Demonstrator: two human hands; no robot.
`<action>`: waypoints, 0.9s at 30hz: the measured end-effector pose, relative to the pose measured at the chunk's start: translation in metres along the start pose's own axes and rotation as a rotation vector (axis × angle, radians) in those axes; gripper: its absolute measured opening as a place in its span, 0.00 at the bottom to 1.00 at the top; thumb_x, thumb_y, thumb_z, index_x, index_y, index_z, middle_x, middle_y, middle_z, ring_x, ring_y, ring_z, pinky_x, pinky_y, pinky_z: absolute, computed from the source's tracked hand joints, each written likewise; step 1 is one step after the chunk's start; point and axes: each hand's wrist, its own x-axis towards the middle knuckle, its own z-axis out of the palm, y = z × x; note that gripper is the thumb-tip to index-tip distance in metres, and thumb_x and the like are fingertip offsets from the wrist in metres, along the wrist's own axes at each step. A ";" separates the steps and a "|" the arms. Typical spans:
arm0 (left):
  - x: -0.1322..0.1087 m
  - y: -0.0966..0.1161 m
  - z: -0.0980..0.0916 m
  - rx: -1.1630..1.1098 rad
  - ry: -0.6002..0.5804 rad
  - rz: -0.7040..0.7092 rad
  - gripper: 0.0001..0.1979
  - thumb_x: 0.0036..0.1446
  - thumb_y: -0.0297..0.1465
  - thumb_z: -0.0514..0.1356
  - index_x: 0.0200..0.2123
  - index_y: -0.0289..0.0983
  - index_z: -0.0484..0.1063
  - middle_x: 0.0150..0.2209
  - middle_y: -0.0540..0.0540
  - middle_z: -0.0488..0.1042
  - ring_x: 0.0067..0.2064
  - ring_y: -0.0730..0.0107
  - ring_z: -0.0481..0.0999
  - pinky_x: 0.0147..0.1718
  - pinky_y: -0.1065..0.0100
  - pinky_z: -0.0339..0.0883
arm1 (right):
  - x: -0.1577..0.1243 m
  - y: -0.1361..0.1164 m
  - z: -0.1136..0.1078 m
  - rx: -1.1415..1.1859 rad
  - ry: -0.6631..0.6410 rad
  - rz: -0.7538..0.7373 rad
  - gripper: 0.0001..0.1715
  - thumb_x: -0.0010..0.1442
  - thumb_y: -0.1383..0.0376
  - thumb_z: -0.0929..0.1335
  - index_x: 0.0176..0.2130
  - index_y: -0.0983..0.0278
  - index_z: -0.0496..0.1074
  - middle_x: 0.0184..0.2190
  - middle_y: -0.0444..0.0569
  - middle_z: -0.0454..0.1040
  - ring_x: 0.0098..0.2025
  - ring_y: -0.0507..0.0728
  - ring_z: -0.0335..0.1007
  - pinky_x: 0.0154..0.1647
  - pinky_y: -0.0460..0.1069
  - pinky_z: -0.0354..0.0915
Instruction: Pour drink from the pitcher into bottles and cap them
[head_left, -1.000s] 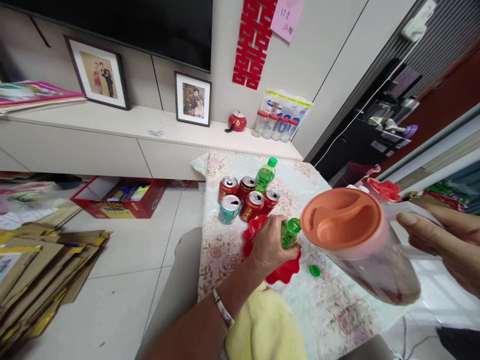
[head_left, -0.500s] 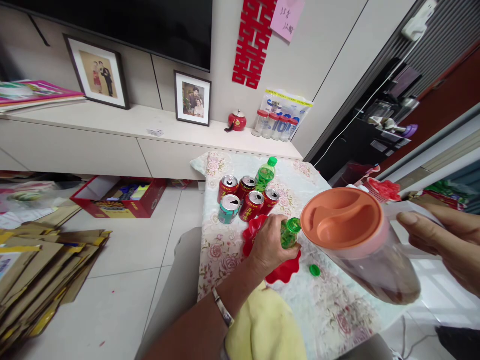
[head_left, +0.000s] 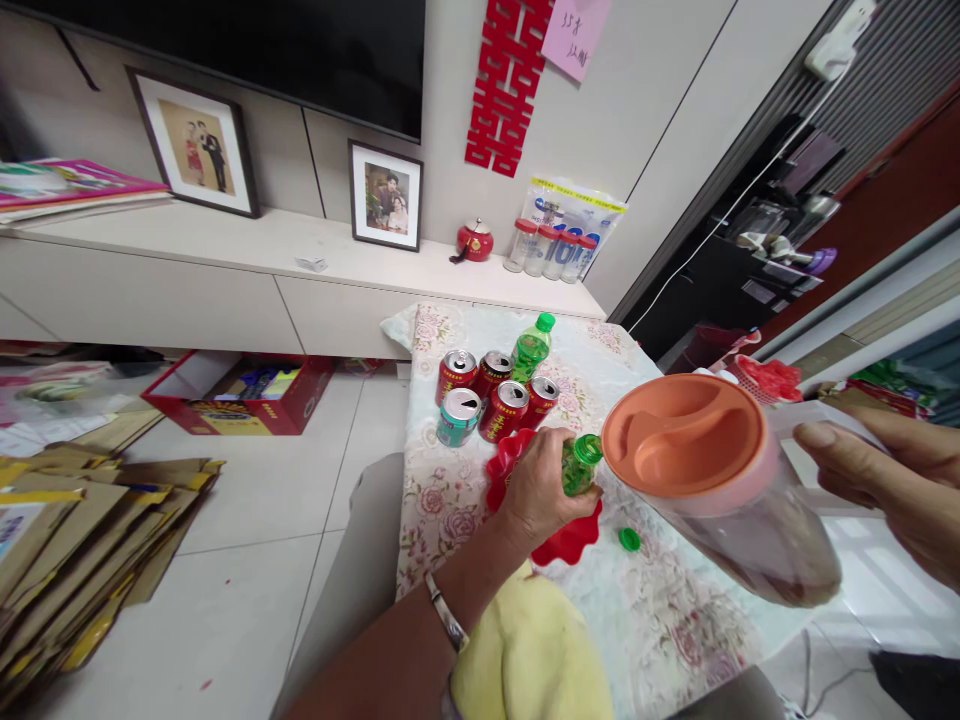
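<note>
My left hand (head_left: 541, 485) is wrapped round an uncapped green plastic bottle (head_left: 579, 468), above a red scalloped plate (head_left: 566, 545). Gripped by its handle in my right hand (head_left: 885, 470) is a clear pitcher (head_left: 780, 550) with an orange lid (head_left: 686, 435). The pitcher leans towards the bottle, its lid edge right by the bottle's mouth; some brownish liquid shows low inside. Whether liquid is flowing I cannot tell. A green bottle cap (head_left: 629, 540) lies on the flowered tablecloth (head_left: 442, 500), below the pitcher.
Several opened red cans (head_left: 504, 412), a teal can (head_left: 458, 418) and a capped green bottle (head_left: 532, 345) stand together beyond my left hand. A yellow cloth (head_left: 532, 650) lies at my lap. Along the wall runs a low cabinet (head_left: 300, 250); flattened cardboard (head_left: 112, 550) is on the floor at left.
</note>
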 end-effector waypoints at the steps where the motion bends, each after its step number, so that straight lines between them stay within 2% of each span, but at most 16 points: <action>1: 0.000 0.000 0.000 0.000 0.000 0.001 0.29 0.47 0.35 0.71 0.51 0.40 0.66 0.47 0.41 0.75 0.50 0.50 0.79 0.51 0.52 0.76 | 0.000 -0.002 0.000 0.012 -0.005 0.043 0.30 0.51 0.40 0.79 0.49 0.47 0.82 0.50 0.40 0.82 0.39 0.59 0.76 0.29 0.45 0.67; 3: 0.000 0.000 0.000 0.000 -0.002 0.002 0.29 0.47 0.35 0.71 0.51 0.40 0.66 0.47 0.41 0.75 0.50 0.50 0.79 0.51 0.52 0.76 | 0.001 -0.006 0.001 0.028 0.004 0.104 0.32 0.48 0.38 0.80 0.48 0.48 0.83 0.48 0.39 0.82 0.38 0.57 0.74 0.29 0.44 0.66; 6: 0.000 0.000 0.000 0.001 -0.007 0.000 0.29 0.48 0.35 0.71 0.52 0.41 0.65 0.48 0.42 0.75 0.50 0.50 0.78 0.52 0.52 0.76 | 0.002 -0.007 0.001 0.024 0.004 0.118 0.32 0.48 0.38 0.80 0.49 0.47 0.82 0.49 0.37 0.82 0.38 0.56 0.73 0.31 0.44 0.67; 9: 0.000 0.000 0.000 0.003 -0.012 0.000 0.29 0.48 0.35 0.71 0.52 0.41 0.65 0.48 0.41 0.75 0.51 0.50 0.78 0.52 0.51 0.76 | 0.001 -0.003 -0.001 0.032 0.008 0.116 0.31 0.48 0.40 0.80 0.48 0.47 0.83 0.48 0.37 0.82 0.38 0.56 0.72 0.33 0.45 0.68; 15: 0.000 -0.001 0.001 0.009 -0.011 0.003 0.29 0.47 0.35 0.71 0.51 0.42 0.63 0.47 0.43 0.75 0.50 0.51 0.78 0.51 0.52 0.76 | 0.001 -0.004 -0.002 0.044 0.029 0.081 0.32 0.47 0.40 0.81 0.49 0.46 0.82 0.52 0.36 0.81 0.38 0.56 0.71 0.28 0.44 0.65; 22: 0.000 0.000 0.000 0.001 -0.017 0.002 0.28 0.48 0.35 0.70 0.51 0.40 0.64 0.47 0.41 0.75 0.50 0.49 0.78 0.51 0.50 0.76 | 0.001 -0.005 -0.002 0.054 -0.004 0.092 0.31 0.48 0.40 0.80 0.49 0.46 0.82 0.52 0.37 0.81 0.41 0.57 0.73 0.30 0.44 0.67; 27: 0.000 -0.002 0.000 -0.001 -0.013 0.006 0.29 0.47 0.35 0.71 0.51 0.42 0.64 0.47 0.43 0.75 0.50 0.51 0.78 0.51 0.51 0.76 | 0.002 0.000 -0.003 0.044 -0.006 0.085 0.31 0.50 0.40 0.80 0.51 0.46 0.81 0.50 0.36 0.81 0.38 0.57 0.73 0.30 0.44 0.66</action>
